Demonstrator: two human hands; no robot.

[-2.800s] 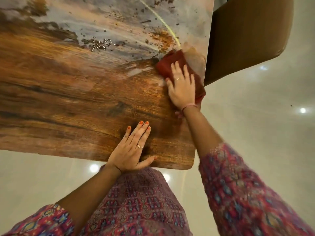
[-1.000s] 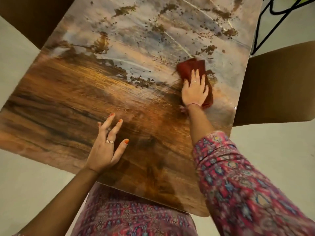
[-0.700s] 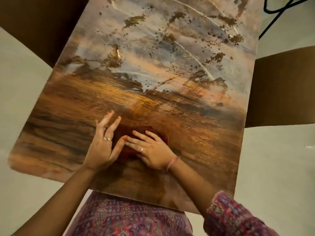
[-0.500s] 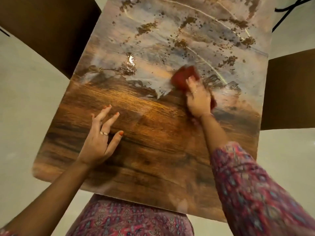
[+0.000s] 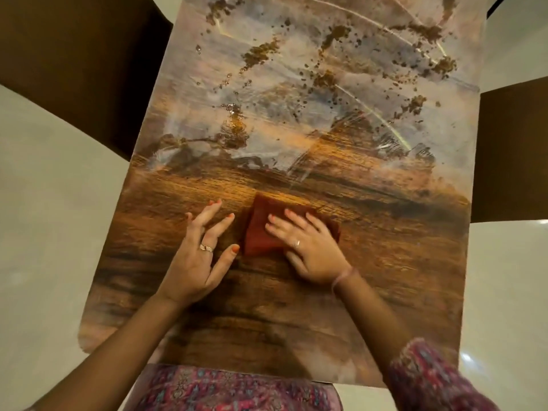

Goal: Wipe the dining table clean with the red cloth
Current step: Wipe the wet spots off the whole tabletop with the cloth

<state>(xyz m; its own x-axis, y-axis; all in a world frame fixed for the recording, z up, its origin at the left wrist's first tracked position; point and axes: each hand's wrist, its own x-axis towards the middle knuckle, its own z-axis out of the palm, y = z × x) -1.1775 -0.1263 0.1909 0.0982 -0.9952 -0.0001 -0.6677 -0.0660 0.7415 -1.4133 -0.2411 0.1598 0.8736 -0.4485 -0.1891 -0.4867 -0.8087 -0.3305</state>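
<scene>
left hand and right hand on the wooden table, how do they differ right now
The left hand lies on the bare brown wooden dining table, fingers spread; the right hand presses flat on the folded red cloth, fingers closer together. The left hand wears a wide banded ring, the right a thin ring and a wrist thread. Both are open, palm down, on the wiped near half of the table.

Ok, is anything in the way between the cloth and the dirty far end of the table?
Nothing visible. The cloth lies under the right hand, and only bare tabletop separates it from the brown specks farther out.
</scene>
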